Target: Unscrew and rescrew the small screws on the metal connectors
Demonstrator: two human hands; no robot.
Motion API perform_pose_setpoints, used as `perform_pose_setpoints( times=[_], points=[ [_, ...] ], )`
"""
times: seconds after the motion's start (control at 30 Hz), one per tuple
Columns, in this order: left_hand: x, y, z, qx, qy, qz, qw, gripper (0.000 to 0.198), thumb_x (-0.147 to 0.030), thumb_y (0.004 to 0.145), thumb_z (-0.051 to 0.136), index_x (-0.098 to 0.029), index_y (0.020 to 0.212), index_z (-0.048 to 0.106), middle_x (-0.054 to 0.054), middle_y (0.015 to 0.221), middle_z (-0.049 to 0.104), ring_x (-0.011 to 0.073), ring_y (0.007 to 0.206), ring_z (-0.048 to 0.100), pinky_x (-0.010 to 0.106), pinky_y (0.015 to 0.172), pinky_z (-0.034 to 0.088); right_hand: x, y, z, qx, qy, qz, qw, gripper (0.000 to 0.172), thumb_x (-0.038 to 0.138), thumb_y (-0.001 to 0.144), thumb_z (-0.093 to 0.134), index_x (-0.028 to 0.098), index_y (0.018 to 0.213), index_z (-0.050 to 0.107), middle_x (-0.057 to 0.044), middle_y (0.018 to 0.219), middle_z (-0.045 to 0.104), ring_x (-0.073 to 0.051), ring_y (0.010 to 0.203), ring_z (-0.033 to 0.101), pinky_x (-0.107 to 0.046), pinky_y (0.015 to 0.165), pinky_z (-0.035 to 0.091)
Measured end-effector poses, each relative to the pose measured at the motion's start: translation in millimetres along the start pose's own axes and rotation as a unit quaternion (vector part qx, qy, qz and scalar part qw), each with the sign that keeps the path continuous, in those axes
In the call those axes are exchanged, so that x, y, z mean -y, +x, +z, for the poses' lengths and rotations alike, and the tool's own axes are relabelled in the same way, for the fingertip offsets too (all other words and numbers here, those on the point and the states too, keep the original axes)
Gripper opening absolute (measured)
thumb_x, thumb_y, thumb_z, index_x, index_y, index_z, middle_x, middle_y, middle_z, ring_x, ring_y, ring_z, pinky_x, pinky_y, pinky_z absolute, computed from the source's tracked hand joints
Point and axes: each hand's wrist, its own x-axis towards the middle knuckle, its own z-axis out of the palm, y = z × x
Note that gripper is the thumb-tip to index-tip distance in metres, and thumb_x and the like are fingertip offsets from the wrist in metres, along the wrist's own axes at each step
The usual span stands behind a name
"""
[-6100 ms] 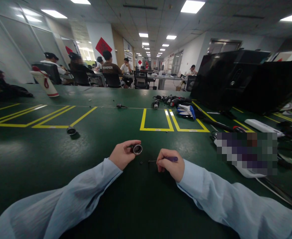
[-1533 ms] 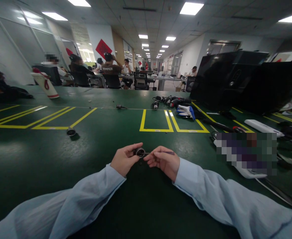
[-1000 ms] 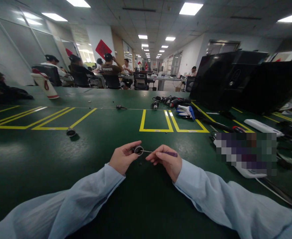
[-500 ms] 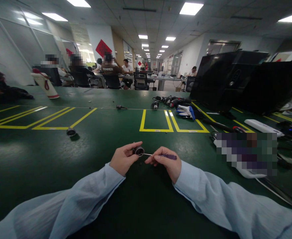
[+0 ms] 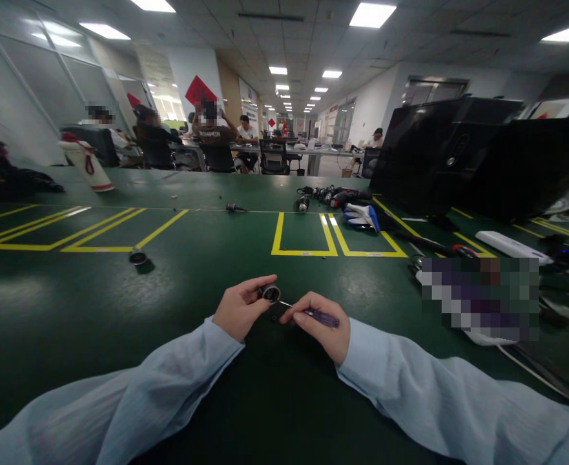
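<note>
My left hand (image 5: pixel 238 310) is closed around a small round metal ring part (image 5: pixel 270 294), held just above the green table (image 5: pixel 177 284). My right hand (image 5: pixel 320 323) pinches a thin purple-handled screwdriver (image 5: pixel 321 316). Its metal tip points left and reaches the ring part. A tiny dark screw (image 5: pixel 274 318) lies on the table just below the part, between my hands. Both my forearms, in light blue sleeves, rest on the table.
A second round metal part (image 5: pixel 137 256) lies to the left. Yellow tape boxes (image 5: pixel 304 236) mark the table ahead. Tools and a white-blue glove (image 5: pixel 362 216) lie beyond them, black cases (image 5: pixel 458 155) at the right, cables at the far right. People sit at desks behind.
My right hand has dropped a little and tilted the screwdriver, so its handle now slopes down to the right. The left hand and ring part stay in place.
</note>
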Motion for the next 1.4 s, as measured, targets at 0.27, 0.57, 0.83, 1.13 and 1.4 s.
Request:
perform_pose_setpoints(
  times=[0.27, 0.57, 0.83, 1.13, 1.4],
  points=[
    [-1, 4, -2.0, -0.024, -0.003, -0.012, 1.000, 0.043, -0.013, 0.050, 0.065, -0.010, 0.093, 0.063, 0.008, 0.089, 0.068, 0.0213, 0.085, 0.062, 0.038, 0.086, 0.045, 7, -2, -4, -0.007, -0.039, -0.036, 0.999, 0.017, 0.029, 0.079, 0.050, 0.017, 0.071, 0.059, -0.004, 0.070, 0.065, -0.015, 0.065, 0.057, -0.028, 0.061, 0.042],
    [1, 9, -5.1, -0.073, -0.021, -0.030, 0.997, 0.042, -0.012, 0.047, 0.068, -0.011, 0.089, 0.064, 0.006, 0.085, 0.067, 0.0206, 0.084, 0.061, 0.038, 0.086, 0.044, 1, 10, -3, -0.003, 0.085, 0.073, 0.994, 0.020, 0.030, 0.073, 0.047, 0.017, 0.058, 0.052, -0.001, 0.048, 0.058, -0.013, 0.050, 0.053, -0.027, 0.052, 0.042],
    [3, 10, -5.5, -0.055, -0.012, -0.022, 0.998, 0.045, -0.012, 0.048, 0.068, -0.010, 0.093, 0.063, 0.009, 0.092, 0.066, 0.0210, 0.086, 0.061, 0.038, 0.087, 0.044, 7, 12, -2, -0.005, 0.063, 0.107, 0.992, 0.016, 0.024, 0.067, 0.045, 0.017, 0.053, 0.051, 0.000, 0.045, 0.056, -0.012, 0.047, 0.051, -0.025, 0.050, 0.041],
    [5, 8, -2.3, -0.044, -0.062, -0.041, 0.996, 0.045, -0.013, 0.048, 0.068, -0.011, 0.093, 0.063, 0.006, 0.086, 0.067, 0.0207, 0.085, 0.061, 0.040, 0.088, 0.044, 14, 16, -9, 0.005, 0.039, 0.163, 0.986, 0.019, 0.018, 0.062, 0.041, 0.018, 0.044, 0.048, 0.003, 0.030, 0.047, -0.010, 0.033, 0.046, -0.022, 0.038, 0.034],
    [5, 7, -2.3, -0.046, -0.126, -0.062, 0.989, 0.037, -0.008, 0.052, 0.064, -0.010, 0.089, 0.063, 0.006, 0.084, 0.066, 0.0193, 0.080, 0.062, 0.036, 0.081, 0.049, 10, 3, -7, -0.030, 0.039, -0.025, 0.998, 0.020, 0.026, 0.081, 0.044, 0.017, 0.068, 0.058, -0.003, 0.065, 0.064, -0.015, 0.063, 0.057, -0.030, 0.064, 0.044]
  ],
)
